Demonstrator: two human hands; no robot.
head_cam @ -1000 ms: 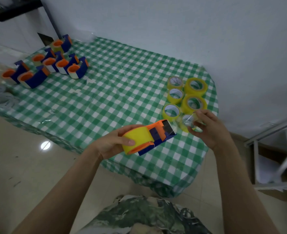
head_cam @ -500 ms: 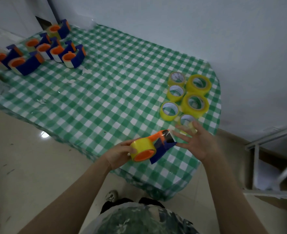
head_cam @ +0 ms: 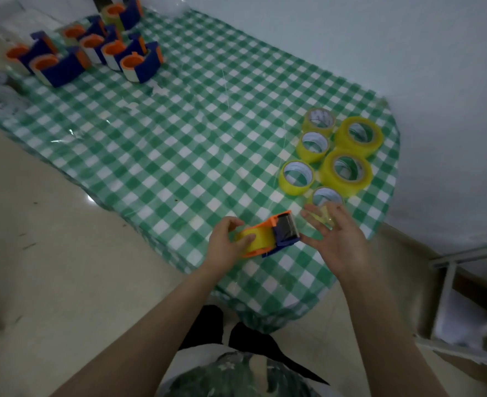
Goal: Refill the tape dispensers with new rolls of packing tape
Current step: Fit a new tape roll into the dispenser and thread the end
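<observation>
The setting resembled a plain domestic room: green-and-white checked plastic tablecloth (head_cam: 193, 124), bare white wall (head_cam: 379, 53), glossy beige floor (head_cam: 50, 253).

Table (head_cam: 196, 144): cover in green-and-white check. Tape rolls (head_cam: 346, 170): translucent yellow, white inner cores. Far dispensers (head_cam: 65, 67): dark blue bodies, orange hubs, whitish bands. Held dispenser (head_cam: 268, 236): orange and blue, yellow roll. Floor (head_cam: 65, 267): beige. Wall (head_cam: 379, 47): pale grey-white.

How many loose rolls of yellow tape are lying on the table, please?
6, all at the right of the table: two thick rolls on the right, three thinner ones left of them, and one nearest, partly hidden behind the right hand.
</observation>
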